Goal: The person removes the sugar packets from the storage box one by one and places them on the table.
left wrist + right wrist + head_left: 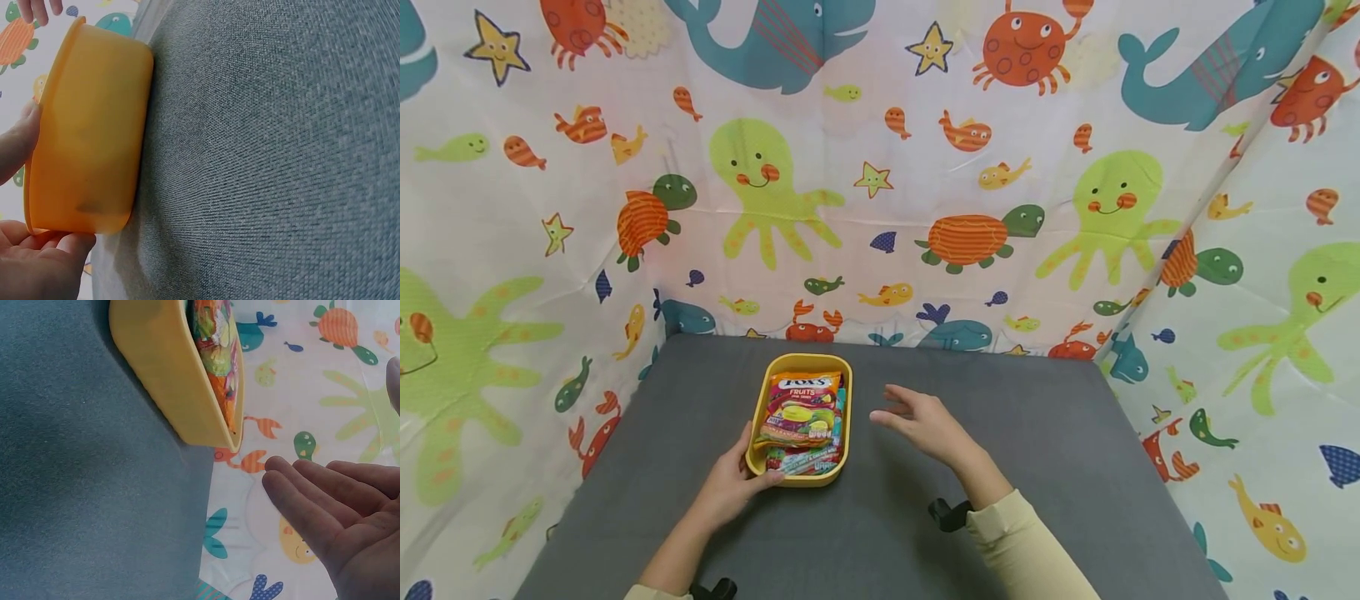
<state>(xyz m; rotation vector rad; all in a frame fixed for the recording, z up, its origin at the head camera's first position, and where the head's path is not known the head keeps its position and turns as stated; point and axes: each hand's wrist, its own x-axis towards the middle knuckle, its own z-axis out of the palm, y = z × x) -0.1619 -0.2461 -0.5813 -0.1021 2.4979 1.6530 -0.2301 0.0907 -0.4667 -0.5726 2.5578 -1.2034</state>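
Note:
A yellow plastic tub point(811, 481) with rounded corners stands on the grey tabletop, left of centre. Inside it lies a red and purple Fox's Fruits candy bag point(801, 408), on top of a teal and red packet point(807, 462) that is partly covered. My left hand point(730, 483) grips the tub's near left corner, thumb over the near rim and fingers along the left side; the left wrist view shows the tub's plain outer wall point(94, 125). To the right of the tub, my right hand point(925, 425) hovers apart from it, fingers extended and holding nothing.
A grey cloth point(1015, 467) covers the table. White curtains point(880, 292) printed with sea animals rise at the back and along both sides. Each wrist wears a black strap mount point(949, 515).

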